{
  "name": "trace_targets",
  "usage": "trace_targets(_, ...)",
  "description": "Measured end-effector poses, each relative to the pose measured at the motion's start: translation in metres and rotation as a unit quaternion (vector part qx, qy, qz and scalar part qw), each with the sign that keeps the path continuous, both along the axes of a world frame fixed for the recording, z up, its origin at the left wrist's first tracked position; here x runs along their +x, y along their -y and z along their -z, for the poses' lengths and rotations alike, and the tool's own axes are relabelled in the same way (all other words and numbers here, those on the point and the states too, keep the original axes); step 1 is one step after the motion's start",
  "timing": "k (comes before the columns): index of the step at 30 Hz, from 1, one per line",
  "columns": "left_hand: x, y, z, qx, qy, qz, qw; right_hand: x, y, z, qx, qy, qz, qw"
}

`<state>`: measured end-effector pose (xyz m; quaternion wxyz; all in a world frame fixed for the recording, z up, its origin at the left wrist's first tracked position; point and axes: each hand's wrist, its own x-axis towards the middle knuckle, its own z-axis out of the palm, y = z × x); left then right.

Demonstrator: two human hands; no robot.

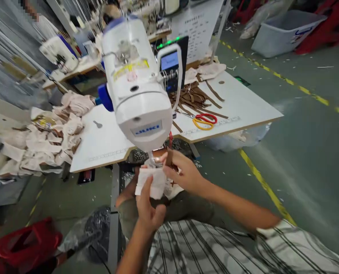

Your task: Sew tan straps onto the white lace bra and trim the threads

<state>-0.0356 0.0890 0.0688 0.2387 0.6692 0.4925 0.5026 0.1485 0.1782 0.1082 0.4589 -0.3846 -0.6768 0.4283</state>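
Note:
A white sewing machine (pixel 142 91) marked JUKI stands in front of me, its needle area low above my hands. My left hand (pixel 149 209) holds a small piece of whitish fabric (pixel 151 182) under the machine head, fingers on its face. Just right of the needle, my right hand (pixel 188 173) pinches a brown fabric strip (pixel 168 158) between thumb and fingers. Part of the fabric beneath that hand is hidden.
On the white table (pixel 255 106) lie scissors (pixel 205 121) with red and yellow handles and a pile of brown strips (pixel 195 97). Pale fabric pieces (pixel 43 140) are heaped at left. A red stool (pixel 26 243) stands lower left, a grey bin (pixel 286 32) upper right.

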Motion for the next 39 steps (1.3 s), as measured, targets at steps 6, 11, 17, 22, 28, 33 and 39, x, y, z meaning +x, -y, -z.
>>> trace_targets(6,0.004,-0.042,-0.009,0.099,-0.273,0.021,0.957,-0.002,-0.034,0.010,-0.017,0.044,0.097,0.994)
trace_targets(11,0.011,-0.052,-0.008,0.098,-0.324,0.023,0.941,0.001,-0.046,0.022,-0.180,-0.120,0.050,0.975)
trace_targets(17,0.011,-0.055,-0.011,0.053,-0.338,0.007,0.940,0.009,-0.067,0.028,-0.154,-0.089,0.035,0.983)
trace_targets(22,0.007,-0.058,-0.018,0.002,-0.347,-0.015,0.938,0.010,-0.086,0.021,-0.024,0.010,0.029,0.999)
trace_targets(28,0.005,-0.064,-0.027,-0.034,-0.344,-0.033,0.938,0.010,-0.100,0.019,0.031,0.069,0.010,0.997)
trace_targets(33,0.006,-0.067,-0.030,-0.030,-0.361,-0.039,0.931,0.010,-0.106,0.020,0.043,0.088,0.009,0.995)
trace_targets(39,0.004,-0.067,-0.027,-0.018,-0.376,-0.042,0.926,0.009,-0.108,0.018,0.060,0.072,-0.002,0.996)
